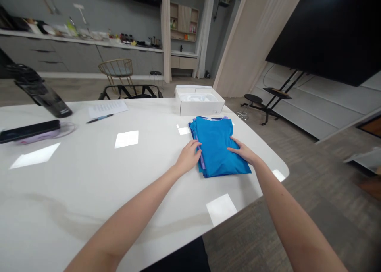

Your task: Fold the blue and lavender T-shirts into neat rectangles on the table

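Clothing stack (218, 145) on the counter (89, 176), between left hand (189, 156) and right hand (244, 151), touching both; box (201, 108) beyond the hands; paper (107, 108), pen (99, 118) and phone (29, 130) left of left hand.

Left fingers (196, 144) and right fingers (233, 149) touch stacked blue clothes (214, 139).

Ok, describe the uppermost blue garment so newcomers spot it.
On the table, find the open white box. Just in front is a folded stack, the blue garment uppermost between the left hand and right hand. Its broad, bright blue face differs from the purple edge beneath.
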`<action>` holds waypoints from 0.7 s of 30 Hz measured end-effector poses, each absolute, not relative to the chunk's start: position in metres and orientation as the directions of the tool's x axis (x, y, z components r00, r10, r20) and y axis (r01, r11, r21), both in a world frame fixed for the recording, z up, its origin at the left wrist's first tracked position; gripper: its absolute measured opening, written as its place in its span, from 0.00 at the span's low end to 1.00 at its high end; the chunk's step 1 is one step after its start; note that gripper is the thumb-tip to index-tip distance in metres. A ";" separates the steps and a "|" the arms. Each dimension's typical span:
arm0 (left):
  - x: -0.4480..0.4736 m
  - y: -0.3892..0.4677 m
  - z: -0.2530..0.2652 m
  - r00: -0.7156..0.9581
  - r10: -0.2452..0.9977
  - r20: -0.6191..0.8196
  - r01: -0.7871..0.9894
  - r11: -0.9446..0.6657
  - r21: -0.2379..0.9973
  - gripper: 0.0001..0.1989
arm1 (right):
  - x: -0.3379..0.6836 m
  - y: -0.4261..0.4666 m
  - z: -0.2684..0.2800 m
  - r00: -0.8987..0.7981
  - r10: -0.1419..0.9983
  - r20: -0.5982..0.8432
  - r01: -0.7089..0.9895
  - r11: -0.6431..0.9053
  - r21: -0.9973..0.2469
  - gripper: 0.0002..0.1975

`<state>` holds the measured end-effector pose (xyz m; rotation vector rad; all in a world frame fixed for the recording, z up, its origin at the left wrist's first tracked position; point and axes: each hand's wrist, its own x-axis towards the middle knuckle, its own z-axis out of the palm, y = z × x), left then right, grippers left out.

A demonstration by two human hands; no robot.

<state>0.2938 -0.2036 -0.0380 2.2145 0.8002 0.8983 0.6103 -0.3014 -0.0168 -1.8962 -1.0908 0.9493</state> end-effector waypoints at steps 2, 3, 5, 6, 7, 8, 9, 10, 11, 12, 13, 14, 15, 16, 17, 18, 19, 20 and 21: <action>0.276 -0.201 -0.034 0.557 0.737 0.382 0.365 -0.631 0.685 0.15 | 0.588 -0.293 -0.019 0.319 0.919 -0.231 0.398 -0.351 -0.847 0.52; 0.266 -0.201 -0.031 0.547 0.744 0.383 0.407 -0.636 0.656 0.15 | 0.575 -0.288 -0.020 0.294 0.929 -0.226 0.416 -0.337 -0.845 0.51; 0.243 -0.203 -0.023 0.533 0.754 0.383 0.499 -0.646 0.577 0.16 | 0.546 -0.277 -0.023 0.234 0.949 -0.213 0.438 -0.299 -0.848 0.50; 0.231 -0.205 -0.018 0.524 0.762 0.380 0.547 -0.643 0.536 0.16 | 0.530 -0.271 -0.025 0.200 0.957 -0.208 0.444 -0.278 -0.852 0.50; 0.218 -0.207 -0.014 0.511 0.774 0.375 0.594 -0.633 0.497 0.16 | 0.512 -0.265 -0.026 0.168 0.965 -0.200 0.448 -0.256 -0.857 0.49; 0.206 -0.209 -0.009 0.493 0.790 0.365 0.640 -0.613 0.463 0.16 | 0.493 -0.258 -0.026 0.136 0.971 -0.194 0.452 -0.235 -0.860 0.49; 0.193 -0.211 -0.006 0.470 0.810 0.351 0.686 -0.585 0.432 0.17 | 0.474 -0.252 -0.027 0.103 0.977 -0.188 0.457 -0.215 -0.863 0.49; 0.179 -0.212 -0.002 0.441 0.834 0.332 0.732 -0.548 0.404 0.18 | 0.452 -0.245 -0.027 0.073 0.981 -0.179 0.463 -0.192 -0.866 0.49; 0.165 -0.213 0.000 0.408 0.858 0.311 0.775 -0.506 0.378 0.20 | 0.430 -0.238 -0.027 0.042 0.985 -0.168 0.467 -0.168 -0.868 0.48; 0.150 -0.214 0.002 0.375 0.882 0.286 0.813 -0.461 0.355 0.22 | 0.407 -0.231 -0.027 0.010 0.987 -0.158 0.469 -0.144 -0.871 0.48; 0.134 -0.214 0.003 0.343 0.903 0.258 0.846 -0.416 0.334 0.24 | 0.383 -0.225 -0.027 -0.024 0.989 -0.149 0.470 -0.121 -0.874 0.47; 0.117 -0.214 0.004 0.310 0.923 0.229 0.873 -0.372 0.317 0.26 | 0.359 -0.219 -0.027 -0.056 0.989 -0.139 0.472 -0.097 -0.877 0.47; 0.099 -0.213 0.004 0.278 0.939 0.202 0.894 -0.330 0.302 0.27 | 0.333 -0.213 -0.027 -0.086 0.988 -0.127 0.476 -0.071 -0.877 0.47; 0.079 -0.211 0.004 0.247 0.952 0.178 0.912 -0.291 0.289 0.27 | 0.308 -0.207 -0.028 -0.116 0.987 -0.115 0.483 -0.045 -0.874 0.47; 0.057 -0.209 0.004 0.215 0.964 0.158 0.927 -0.252 0.276 0.28 | 0.281 -0.202 -0.029 -0.147 0.984 -0.100 0.491 -0.015 -0.871 0.47; 0.035 -0.207 0.003 0.179 0.973 0.143 0.941 -0.212 0.264 0.29 | 0.254 -0.197 -0.030 -0.179 0.980 -0.084 0.495 0.016 -0.869 0.47; 0.011 -0.206 0.003 0.141 0.981 0.131 0.953 -0.171 0.251 0.30 | 0.227 -0.192 -0.032 -0.218 0.973 -0.071 0.493 0.047 -0.869 0.47; -0.013 -0.204 0.003 0.103 0.988 0.118 0.963 -0.128 0.237 0.30 | 0.199 -0.188 -0.033 -0.262 0.963 -0.056 0.481 0.080 -0.873 0.47; -0.039 -0.202 0.003 0.064 0.993 0.101 0.971 -0.085 0.222 0.31 | 0.171 -0.184 -0.035 -0.307 0.951 -0.045 0.465 0.109 -0.879 0.47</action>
